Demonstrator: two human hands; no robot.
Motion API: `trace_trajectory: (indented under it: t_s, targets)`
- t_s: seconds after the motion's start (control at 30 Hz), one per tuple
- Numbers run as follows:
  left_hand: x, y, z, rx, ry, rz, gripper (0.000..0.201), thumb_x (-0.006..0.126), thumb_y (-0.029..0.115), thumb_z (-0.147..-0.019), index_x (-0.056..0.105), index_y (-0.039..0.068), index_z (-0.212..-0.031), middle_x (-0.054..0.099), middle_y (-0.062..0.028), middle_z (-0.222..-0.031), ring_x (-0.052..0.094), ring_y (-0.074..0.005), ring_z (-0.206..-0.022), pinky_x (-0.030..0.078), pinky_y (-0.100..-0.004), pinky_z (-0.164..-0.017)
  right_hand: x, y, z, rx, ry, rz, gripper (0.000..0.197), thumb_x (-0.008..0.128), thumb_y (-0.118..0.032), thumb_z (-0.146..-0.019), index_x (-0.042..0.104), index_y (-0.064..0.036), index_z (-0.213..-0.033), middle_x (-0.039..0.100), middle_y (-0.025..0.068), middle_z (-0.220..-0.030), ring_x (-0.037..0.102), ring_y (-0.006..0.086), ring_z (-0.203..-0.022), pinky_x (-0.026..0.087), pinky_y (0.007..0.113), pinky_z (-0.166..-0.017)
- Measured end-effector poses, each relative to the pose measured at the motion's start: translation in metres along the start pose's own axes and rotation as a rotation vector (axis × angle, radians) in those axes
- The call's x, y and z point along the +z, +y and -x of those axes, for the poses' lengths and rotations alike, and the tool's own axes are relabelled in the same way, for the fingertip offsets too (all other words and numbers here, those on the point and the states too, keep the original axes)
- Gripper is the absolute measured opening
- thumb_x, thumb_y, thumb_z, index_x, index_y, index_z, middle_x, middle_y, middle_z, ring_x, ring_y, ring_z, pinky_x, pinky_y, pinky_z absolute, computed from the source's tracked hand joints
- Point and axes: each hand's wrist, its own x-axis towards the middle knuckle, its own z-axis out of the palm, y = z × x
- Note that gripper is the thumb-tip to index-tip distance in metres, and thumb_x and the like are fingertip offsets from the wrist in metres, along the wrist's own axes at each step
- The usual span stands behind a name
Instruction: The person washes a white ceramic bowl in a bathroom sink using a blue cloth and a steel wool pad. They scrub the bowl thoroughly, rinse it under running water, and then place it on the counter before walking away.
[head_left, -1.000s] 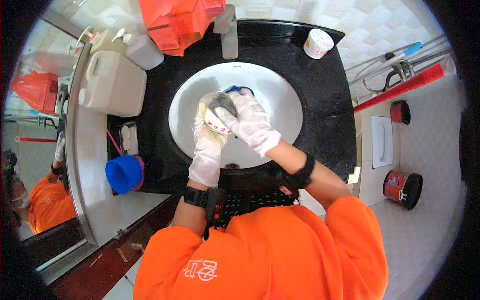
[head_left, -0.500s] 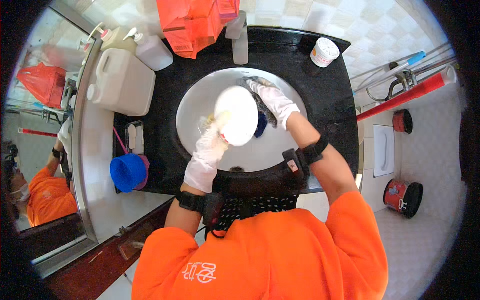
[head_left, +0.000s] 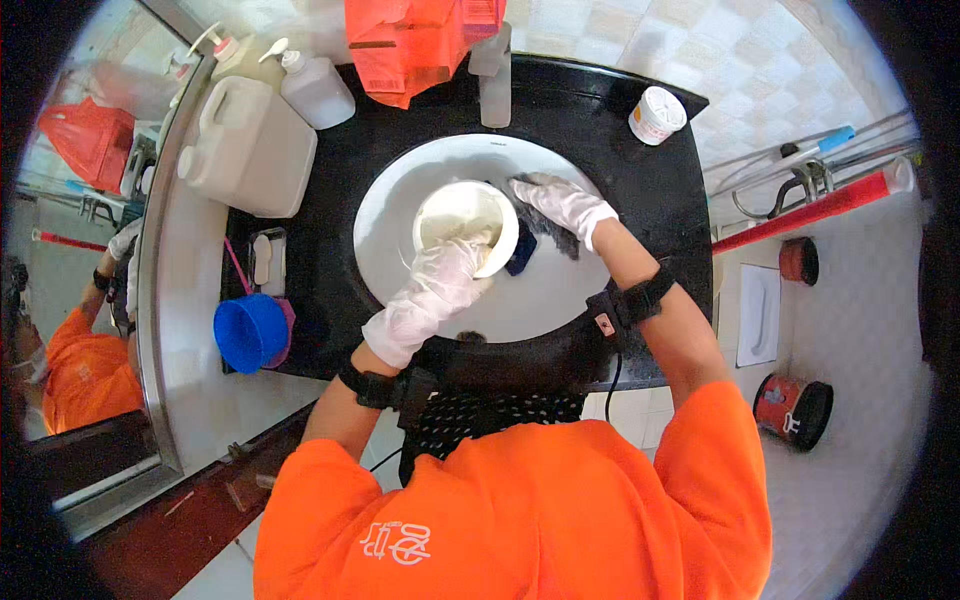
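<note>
A white round tub [head_left: 465, 228] is gripped at its rim by the closed fingers of the gloved left hand [head_left: 432, 298] over the white sink basin [head_left: 560, 300]. A dark sponge [head_left: 535, 240] is pressed against the basin under the gloved right hand [head_left: 562, 203], set in the black tabletop [head_left: 340, 190].

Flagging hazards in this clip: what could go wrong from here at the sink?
The left hand grips the white tub by its rim only; gloved, it might slip into the sink. The right hand presses a dark cloth beside the tub and could nudge it.
</note>
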Motion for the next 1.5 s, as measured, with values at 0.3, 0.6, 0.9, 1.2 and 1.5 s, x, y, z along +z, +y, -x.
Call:
trace_trajectory:
  t_s: [0.3, 0.6, 0.9, 1.2, 1.5]
  targets:
    - [0.007, -0.03, -0.011, 0.249, 0.102, -0.679, 0.037, 0.051, 0.017, -0.085, 0.059, 0.011, -0.121, 0.058, -0.0056, -0.123, 0.044, -0.0241, -0.127, 0.022, -0.0408, -0.115, 0.015, -0.04, 0.029, 0.33, -0.134, -0.48, 0.043, 0.06, -0.023, -0.087, 0.051, -0.0003, -0.122, 0.066, 0.0125, -0.089, 0.065, 0.0173, -0.066, 0.052, 0.026, -0.049]
    - [-0.022, -0.023, -0.005, -0.423, 0.337, 1.065, 0.076, 0.072, 0.019, -0.08, 0.032, 0.004, -0.143, 0.036, -0.0127, -0.145, 0.035, -0.0215, -0.134, 0.029, -0.033, -0.11, 0.009, -0.021, 0.016, 0.159, 0.043, -0.09, 0.042, 0.054, -0.037, -0.087, 0.059, -0.0073, -0.116, 0.065, 0.0217, -0.103, 0.06, 0.0393, -0.098, 0.048, 0.04, -0.084]
    - [-0.006, -0.073, 0.028, -0.752, 0.22, 1.429, 0.045, 0.056, 0.012, -0.088, 0.042, -0.007, -0.127, 0.054, -0.0166, -0.121, 0.06, -0.0268, -0.104, 0.055, -0.0431, -0.081, -0.015, -0.011, -0.031, 0.058, -0.02, -0.223, 0.054, 0.055, -0.049, -0.09, 0.058, -0.003, -0.118, 0.067, 0.0095, -0.093, 0.064, 0.0177, -0.079, 0.05, 0.028, -0.069]
    - [0.006, -0.091, 0.059, -0.653, 0.404, 1.411, 0.06, 0.065, 0.0, -0.078, 0.039, 0.0, -0.131, 0.056, -0.016, -0.117, 0.061, -0.0287, -0.1, 0.057, -0.0435, -0.079, 0.081, -0.003, -0.079, -0.032, -0.105, 0.786, 0.083, 0.073, -0.034, -0.07, 0.035, -0.0076, -0.139, 0.058, 0.0225, -0.116, 0.055, 0.0345, -0.113, 0.045, 0.042, -0.094]
    - [0.007, -0.085, 0.055, -0.738, 0.342, 1.511, 0.063, 0.064, 0.002, -0.08, 0.034, 0.003, -0.136, 0.05, -0.0156, -0.126, 0.058, -0.0332, -0.107, 0.055, -0.0529, -0.08, 0.05, -0.025, -0.051, -0.119, 0.2, -0.08, 0.041, 0.068, -0.012, -0.074, 0.056, -0.0026, -0.112, 0.057, 0.0196, -0.106, 0.057, 0.033, -0.098, 0.045, 0.039, -0.087]
